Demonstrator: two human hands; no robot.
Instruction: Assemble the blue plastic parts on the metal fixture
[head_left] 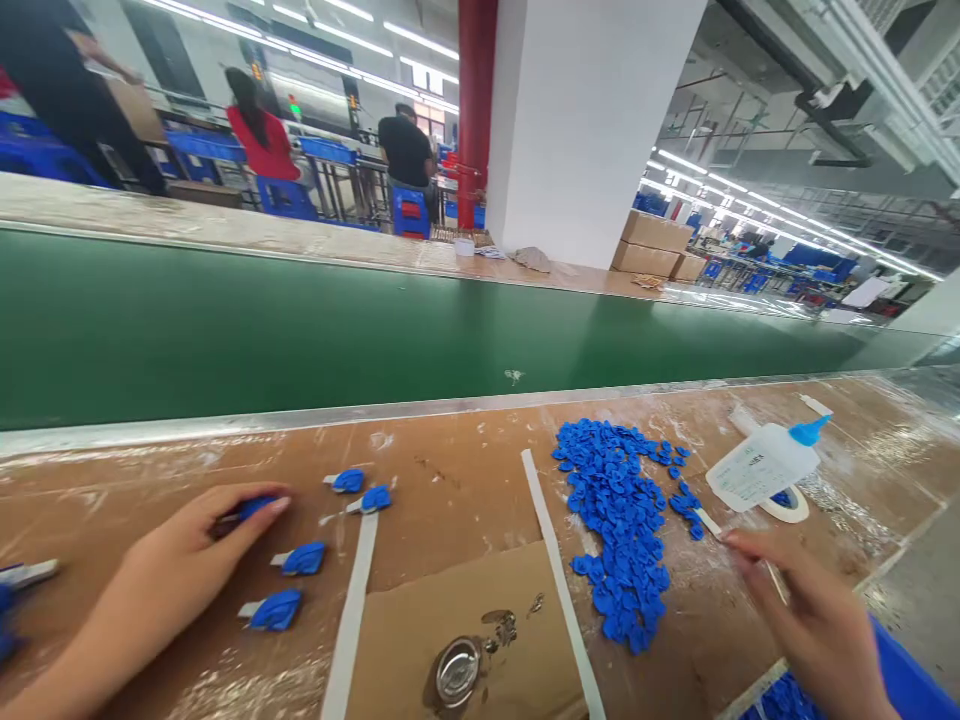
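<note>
My left hand (176, 565) is closed around a small blue piece (255, 507), mostly hidden by its fingers. Beside it lie several blue pieces with pale tabs, among them one blue piece (276, 610) near my wrist and another (303, 558) further up. In my right hand (806, 605) is a thin pale stick (709, 522), pinched between thumb and fingers. Its tip is by the edge of a spread pile of small blue discs (619, 530). A shallow metal dish (457, 672) with wet, shiny liquid in it sits on a cardboard sheet (397, 640) between my hands.
A white bottle with a blue nozzle (765, 465) leans over a tape roll (789, 508) at right. Pale strips (551, 545) flank the cardboard. Beyond the brown bench runs a green conveyor belt (360, 335). A white column (581, 130) and several people are farther back.
</note>
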